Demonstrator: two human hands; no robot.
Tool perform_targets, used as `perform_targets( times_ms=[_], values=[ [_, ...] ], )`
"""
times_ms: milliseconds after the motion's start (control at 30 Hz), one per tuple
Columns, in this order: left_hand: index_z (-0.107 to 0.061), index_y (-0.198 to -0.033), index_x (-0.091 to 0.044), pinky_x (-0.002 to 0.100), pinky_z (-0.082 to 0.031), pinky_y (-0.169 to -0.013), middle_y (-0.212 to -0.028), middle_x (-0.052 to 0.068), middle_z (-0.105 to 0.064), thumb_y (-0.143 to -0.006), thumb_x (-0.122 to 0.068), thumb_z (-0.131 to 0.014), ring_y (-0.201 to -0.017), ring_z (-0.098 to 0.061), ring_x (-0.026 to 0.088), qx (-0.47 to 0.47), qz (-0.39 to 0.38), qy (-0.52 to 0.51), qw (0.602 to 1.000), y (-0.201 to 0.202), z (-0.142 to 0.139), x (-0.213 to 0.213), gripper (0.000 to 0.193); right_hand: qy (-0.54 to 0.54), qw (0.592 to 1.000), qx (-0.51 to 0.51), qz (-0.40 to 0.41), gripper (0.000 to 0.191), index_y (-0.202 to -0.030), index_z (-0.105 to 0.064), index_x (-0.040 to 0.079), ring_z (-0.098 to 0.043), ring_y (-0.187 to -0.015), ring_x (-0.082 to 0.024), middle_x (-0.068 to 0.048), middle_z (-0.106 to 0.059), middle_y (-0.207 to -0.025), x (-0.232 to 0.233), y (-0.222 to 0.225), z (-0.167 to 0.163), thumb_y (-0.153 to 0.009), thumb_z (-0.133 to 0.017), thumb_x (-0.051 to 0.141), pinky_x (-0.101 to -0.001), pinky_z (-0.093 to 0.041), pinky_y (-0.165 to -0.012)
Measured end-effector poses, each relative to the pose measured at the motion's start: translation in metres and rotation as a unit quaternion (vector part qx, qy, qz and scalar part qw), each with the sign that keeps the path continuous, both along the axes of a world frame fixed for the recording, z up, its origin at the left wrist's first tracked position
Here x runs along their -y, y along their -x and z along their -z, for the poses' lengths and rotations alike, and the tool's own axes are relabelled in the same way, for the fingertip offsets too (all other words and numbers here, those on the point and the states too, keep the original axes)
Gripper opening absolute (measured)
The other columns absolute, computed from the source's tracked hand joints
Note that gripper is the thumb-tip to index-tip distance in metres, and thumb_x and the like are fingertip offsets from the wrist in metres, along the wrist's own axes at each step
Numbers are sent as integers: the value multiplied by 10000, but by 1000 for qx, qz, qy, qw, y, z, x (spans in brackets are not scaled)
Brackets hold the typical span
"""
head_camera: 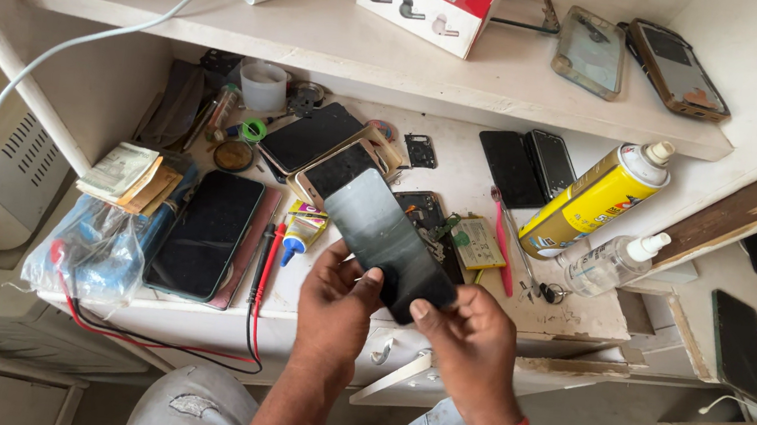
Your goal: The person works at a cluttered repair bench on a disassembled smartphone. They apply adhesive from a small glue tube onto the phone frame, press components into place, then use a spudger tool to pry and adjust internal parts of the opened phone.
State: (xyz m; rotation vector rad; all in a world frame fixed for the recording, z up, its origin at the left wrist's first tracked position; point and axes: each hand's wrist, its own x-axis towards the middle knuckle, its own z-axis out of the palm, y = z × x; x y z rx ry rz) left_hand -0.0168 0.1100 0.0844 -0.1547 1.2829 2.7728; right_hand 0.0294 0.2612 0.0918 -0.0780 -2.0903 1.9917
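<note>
Both hands pinch dark glass screen panel (389,242) above cluttered bench (576,311): left hand (335,303) grips lower edge, right hand (468,341) w/ thumb on corner. Best to hold by edges only, keep it flat, no flexing

White shelf (341,42), worn workbench (576,316), perhaps daylight
</note>
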Motion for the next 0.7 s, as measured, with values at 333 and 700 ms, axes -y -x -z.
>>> perform_targets(
  times_ms=[333,700],
  values=[
    [-484,-1409,-68,529,-536,-979,-1243,225,-674,-901,-733,-304,-1118,-682,364,71,59,-179,979,-13,-12,10,856,-470,825,-311,-36,336,-998,-715,46,-676,-963,-264,-86,-715,-1050,16,-23,-26,-682,-806,-20,-366,-549,-844],
    [-539,-1320,-76,470,-590,-811,-1062,184,-728,-934,-719,-233,-925,-720,302,67,90,-152,982,-16,-16,11,810,-359,894,-238,-125,435,-1214,-701,-17,-692,-1032,-237,-153,-650,-1152,13,-18,-59,-796,-813,30,-321,-595,-863]
  ],
)
